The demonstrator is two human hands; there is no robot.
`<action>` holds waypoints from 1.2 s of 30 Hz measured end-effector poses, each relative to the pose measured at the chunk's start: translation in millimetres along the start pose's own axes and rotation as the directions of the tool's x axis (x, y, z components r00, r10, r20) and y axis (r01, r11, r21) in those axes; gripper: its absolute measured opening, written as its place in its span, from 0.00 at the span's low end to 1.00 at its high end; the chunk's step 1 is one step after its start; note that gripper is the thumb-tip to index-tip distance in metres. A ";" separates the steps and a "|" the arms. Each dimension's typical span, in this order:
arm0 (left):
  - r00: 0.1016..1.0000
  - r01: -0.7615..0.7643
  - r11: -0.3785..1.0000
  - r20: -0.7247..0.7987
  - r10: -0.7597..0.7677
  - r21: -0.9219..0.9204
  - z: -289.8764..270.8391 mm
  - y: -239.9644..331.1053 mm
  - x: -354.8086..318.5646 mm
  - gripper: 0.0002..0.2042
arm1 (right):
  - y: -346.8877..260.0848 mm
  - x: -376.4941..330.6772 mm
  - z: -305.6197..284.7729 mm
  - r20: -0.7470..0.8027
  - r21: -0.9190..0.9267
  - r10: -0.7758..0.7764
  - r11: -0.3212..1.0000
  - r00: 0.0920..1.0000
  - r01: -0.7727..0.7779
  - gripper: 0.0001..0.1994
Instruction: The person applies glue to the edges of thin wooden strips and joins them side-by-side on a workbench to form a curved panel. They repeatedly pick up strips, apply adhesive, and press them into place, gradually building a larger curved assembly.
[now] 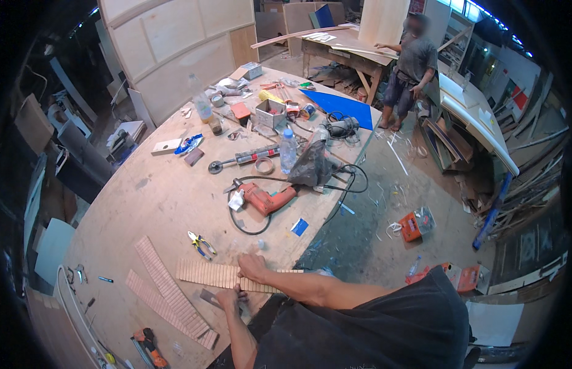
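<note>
Slatted wood strip point(227, 275), right hand point(252, 267) flat on it, left hand point(229, 299) gripping dark tool point(209, 297)

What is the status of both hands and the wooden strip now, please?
Right hand pressing slatted wooden strip flat. Left hand gripping small dark tool at its near edge. Pliers nearby, not blocking.

A right hand point(252, 266) covers part of a slatted wooden strip point(218, 273), a left hand point(227, 299) hides most of a dark tool point(207, 296), and an orange tool point(147, 344) is cut off at the rim
</note>
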State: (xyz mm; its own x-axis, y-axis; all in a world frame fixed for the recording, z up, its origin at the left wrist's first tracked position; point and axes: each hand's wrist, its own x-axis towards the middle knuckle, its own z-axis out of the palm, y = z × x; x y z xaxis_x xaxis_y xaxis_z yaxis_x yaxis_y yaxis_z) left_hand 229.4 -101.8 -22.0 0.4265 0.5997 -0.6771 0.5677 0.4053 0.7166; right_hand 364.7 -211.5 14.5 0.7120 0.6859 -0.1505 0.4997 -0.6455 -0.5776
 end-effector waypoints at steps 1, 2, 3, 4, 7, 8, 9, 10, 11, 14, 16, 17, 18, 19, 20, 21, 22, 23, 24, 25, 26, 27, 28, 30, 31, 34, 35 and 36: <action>1.000 -0.001 1.000 -0.004 0.001 0.000 2.1 0.7 -0.5 0.06 | 1.5 -0.1 0.2 -0.009 -0.005 -0.012 1.000 1.000 0.012 0.21; 1.000 -0.003 1.000 -0.008 0.003 -0.001 3.6 1.6 -0.9 0.06 | 2.5 1.8 0.0 -0.001 0.000 0.002 1.000 1.000 -0.002 0.21; 1.000 0.003 1.000 -0.011 -0.003 -0.006 4.3 2.9 -3.1 0.06 | 1.8 2.3 -0.2 0.011 0.005 0.016 1.000 1.000 -0.016 0.21; 1.000 0.008 1.000 -0.015 -0.008 -0.011 4.9 4.9 -4.7 0.06 | 1.0 2.7 -0.2 0.024 0.010 0.029 1.000 0.999 -0.029 0.22; 1.000 0.010 1.000 0.001 -0.010 -0.027 3.2 7.2 -8.2 0.06 | -1.2 -3.7 -0.9 -0.055 0.022 0.013 1.000 0.998 -0.012 0.19; 1.000 0.009 0.999 0.011 -0.009 -0.033 3.0 7.6 -8.8 0.05 | -1.4 -4.6 -2.3 -0.049 0.020 0.017 1.000 0.999 -0.016 0.19; 1.000 0.015 0.999 0.014 -0.015 -0.031 2.3 7.8 -9.0 0.05 | -3.7 -5.9 -6.3 -0.043 0.020 0.022 1.000 0.999 -0.021 0.19; 1.000 0.021 0.999 0.018 -0.021 -0.029 1.8 8.3 -8.9 0.05 | -5.6 -7.0 -9.0 -0.037 0.020 0.027 0.999 0.999 -0.026 0.19; 0.999 0.028 0.999 0.022 -0.027 -0.027 1.6 8.6 -8.9 0.05 | -6.5 -8.1 -9.4 -0.042 0.022 0.029 0.999 0.999 -0.028 0.19; 0.999 -0.025 0.998 0.042 0.028 -0.065 3.9 5.9 -10.3 0.05 | -6.4 -9.7 -8.0 -0.073 0.028 0.037 0.999 0.997 -0.035 0.19; 0.999 -0.044 0.999 0.010 0.045 -0.024 7.5 7.2 -12.6 0.05 | -6.8 -10.3 -3.0 -0.110 0.036 0.043 0.999 0.993 -0.039 0.19; 0.999 -0.053 0.999 -0.004 0.053 -0.003 9.9 7.2 -14.2 0.05 | -6.2 -10.8 -0.9 -0.119 0.025 0.032 0.999 0.992 -0.029 0.19; 0.998 -0.062 0.998 -0.001 0.062 -0.023 11.6 10.0 -17.1 0.05 | -5.0 -9.6 1.4 -0.135 0.018 0.024 1.000 0.991 -0.022 0.18; 0.997 -0.071 0.997 0.004 0.071 -0.042 13.2 12.9 -21.2 0.05 | -3.4 -8.8 3.6 -0.150 0.010 0.016 1.000 0.989 -0.015 0.18; 0.997 -0.078 0.995 0.010 0.079 -0.061 15.1 15.5 -22.9 0.05 | -0.2 -9.4 5.3 -0.151 -0.003 0.004 1.000 0.989 -0.005 0.18; 0.998 -0.056 0.996 0.013 0.057 -0.068 13.0 17.0 -20.2 0.05 | -0.4 -9.2 5.2 -0.153 -0.013 -0.019 1.000 0.988 0.017 0.18; 0.999 -0.034 0.997 0.017 0.035 -0.075 10.1 14.5 -15.0 0.06 | -1.1 -8.2 5.4 -0.156 -0.024 -0.041 0.999 0.987 0.038 0.19; 1.000 -0.011 0.997 0.021 0.013 -0.082 6.9 13.1 -10.1 0.06 | -2.9 -6.1 6.0 -0.142 -0.024 -0.046 0.999 0.989 0.043 0.19; 1.000 -0.014 0.997 0.014 0.015 -0.076 3.1 14.5 -4.9 0.06 | -4.0 -1.5 7.4 -0.129 -0.024 -0.057 0.998 0.990 0.054 0.20; 1.000 -0.004 0.998 0.023 0.006 -0.068 3.7 10.6 -1.0 0.05 | 1.0 -2.1 9.0 -0.112 -0.032 -0.051 0.998 0.992 0.048 0.20; 1.000 0.005 0.998 0.030 -0.003 -0.061 4.4 8.1 4.1 0.05 | 4.2 -0.4 10.8 -0.108 -0.036 -0.038 0.999 0.993 0.034 0.21; 0.999 0.004 0.998 0.045 -0.001 -0.068 2.8 5.6 8.0 0.05 | 2.6 1.4 12.9 -0.095 -0.038 -0.032 0.999 0.995 0.028 0.22; 0.998 0.002 0.997 0.058 0.002 -0.076 0.4 4.0 12.3 0.05 | 1.1 2.8 14.8 -0.082 -0.041 -0.027 0.999 0.996 0.024 0.22; 0.999 0.014 0.999 0.046 -0.012 -0.043 -3.6 4.2 15.1 0.04 | -0.8 6.7 13.9 -0.047 -0.074 -0.022 0.997 0.999 0.018 0.22; 0.999 0.041 0.999 0.033 -0.041 -0.002 0.7 10.2 6.0 0.04 | 2.7 4.6 13.5 -0.019 -0.097 -0.005 0.995 1.000 0.003 0.22; 0.998 0.061 0.994 0.000 -0.061 0.086 8.8 22.4 -13.1 0.03 | 6.0 -0.9 15.2 -0.099 -0.063 -0.011 0.998 0.995 0.005 0.21; 0.998 0.056 0.992 -0.005 -0.056 0.113 13.0 25.4 -18.4 0.03 | 9.6 -2.6 14.1 -0.066 -0.073 0.019 0.997 0.998 -0.024 0.21; 0.999 -0.010 0.993 -0.031 0.014 0.115 12.2 45.4 -45.3 0.03 | 4.1 1.7 12.9 -0.036 -0.069 0.033 0.997 0.999 -0.035 0.22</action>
State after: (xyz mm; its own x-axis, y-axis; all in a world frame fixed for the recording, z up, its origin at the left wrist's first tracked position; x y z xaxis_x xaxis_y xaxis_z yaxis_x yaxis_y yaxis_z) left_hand 244.5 -119.1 39.2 0.4118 0.6265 -0.6617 0.6405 0.3175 0.6992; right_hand 361.6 -208.7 1.6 0.7452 0.6520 -0.1402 0.5074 -0.6907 -0.5152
